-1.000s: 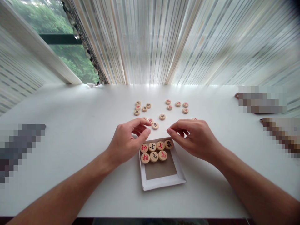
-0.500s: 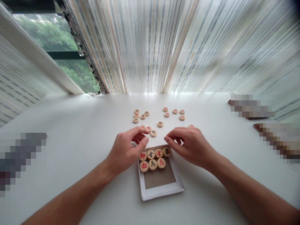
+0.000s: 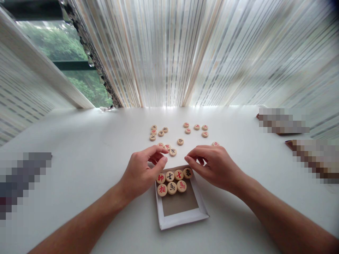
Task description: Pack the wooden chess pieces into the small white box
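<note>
Two bare hands flank a shallow white box [image 3: 184,222] — the left hand [image 3: 141,173] with an unfilled gap between thumb and forefinger, the right hand [image 3: 215,167] narrowly pinched, any hold impossible to tell. Seven chess pieces [image 3: 172,188] sit inside in two rows; loose pieces [image 3: 180,141] dot the white table [image 3: 87,141] beyond.

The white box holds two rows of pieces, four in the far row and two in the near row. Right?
Not quite: the near row in the white box holds three pieces, not two, as the head view shows. The rest is right.
</note>
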{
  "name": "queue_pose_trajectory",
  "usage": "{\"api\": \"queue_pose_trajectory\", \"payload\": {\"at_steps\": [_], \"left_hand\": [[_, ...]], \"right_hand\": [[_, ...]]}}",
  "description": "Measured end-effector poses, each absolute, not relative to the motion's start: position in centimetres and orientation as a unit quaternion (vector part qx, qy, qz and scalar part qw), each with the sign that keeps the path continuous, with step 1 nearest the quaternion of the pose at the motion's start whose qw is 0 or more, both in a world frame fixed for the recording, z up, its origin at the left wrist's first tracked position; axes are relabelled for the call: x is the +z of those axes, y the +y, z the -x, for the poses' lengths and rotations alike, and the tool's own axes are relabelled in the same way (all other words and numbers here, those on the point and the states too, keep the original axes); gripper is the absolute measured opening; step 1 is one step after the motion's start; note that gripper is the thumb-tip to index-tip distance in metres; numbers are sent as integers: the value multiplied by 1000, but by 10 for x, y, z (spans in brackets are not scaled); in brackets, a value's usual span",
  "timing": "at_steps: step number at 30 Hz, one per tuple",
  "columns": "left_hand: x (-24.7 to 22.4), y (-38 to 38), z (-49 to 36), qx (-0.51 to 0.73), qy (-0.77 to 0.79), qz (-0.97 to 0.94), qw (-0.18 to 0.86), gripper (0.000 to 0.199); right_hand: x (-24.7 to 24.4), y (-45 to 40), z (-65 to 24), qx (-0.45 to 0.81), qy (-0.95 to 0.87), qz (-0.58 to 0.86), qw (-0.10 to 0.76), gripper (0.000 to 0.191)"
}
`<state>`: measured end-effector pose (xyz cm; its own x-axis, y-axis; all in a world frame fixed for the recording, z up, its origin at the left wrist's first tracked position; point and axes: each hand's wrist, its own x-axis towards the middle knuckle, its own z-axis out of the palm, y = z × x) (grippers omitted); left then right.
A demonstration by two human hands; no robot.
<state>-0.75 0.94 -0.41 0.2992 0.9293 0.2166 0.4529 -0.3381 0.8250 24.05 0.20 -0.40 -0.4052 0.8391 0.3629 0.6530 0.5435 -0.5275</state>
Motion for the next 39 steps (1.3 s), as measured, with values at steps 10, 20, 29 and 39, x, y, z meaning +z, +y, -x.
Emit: {"api": "queue_pose_trajectory", "payload": {"at_steps": [10,20,29,39], "left_hand": [[-5,13,10,376,471,-732,317,17],[-2,16,13,385,484,-715,327,22],[-4,18,16,393,488,-713,313,21],[-3,33,27,408,513,-701,280,25]], "right_hand": [[-4,2,-241,151,-827,449,304,24],[-2,2,-241,139,-829,444,311,24],[-3,2,-242,132,-826,449,314,23],[-3,2,-243,125,-827,452,311,24]]}}
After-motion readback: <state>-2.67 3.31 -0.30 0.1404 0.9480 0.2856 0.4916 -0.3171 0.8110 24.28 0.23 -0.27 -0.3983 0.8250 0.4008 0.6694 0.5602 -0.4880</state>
